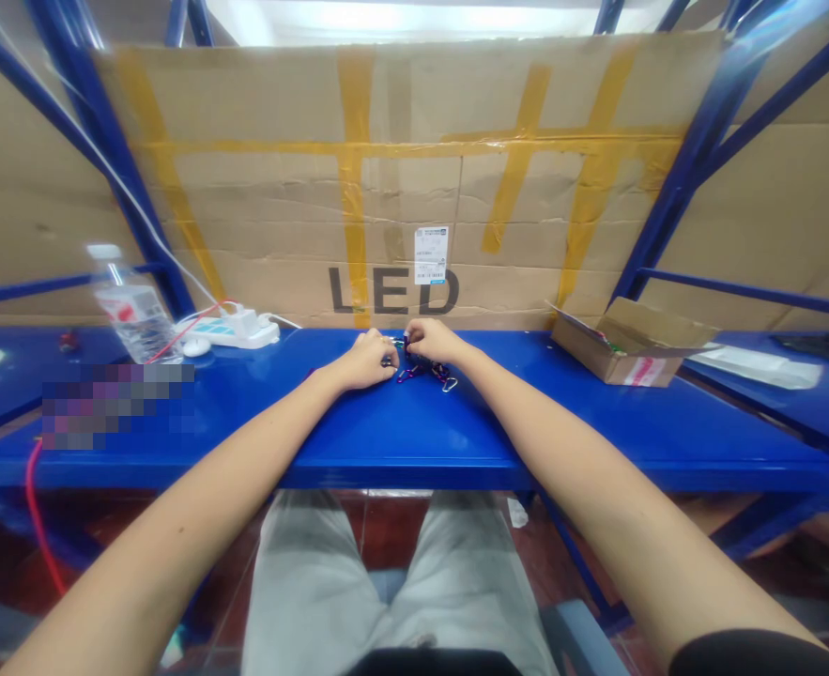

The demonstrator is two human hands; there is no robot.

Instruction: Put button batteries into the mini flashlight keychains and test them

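Both of my hands work close together over the middle of the blue tabletop. My left hand is closed, with curled fingers around a small dark piece whose kind I cannot make out. Opposite it, my right hand pinches a small dark purple metal clip between thumb and fingertips. Under and beside the right hand lies a small pile of purple and dark clips. One silver wire loop sticks out of the pile towards me. The fingers partly hide these pieces.
An open cardboard box stands at the right, near a blue rack post. On the left are a water bottle, a white power strip and a blurred-out object with a red cable. A large taped cardboard sheet closes the back.
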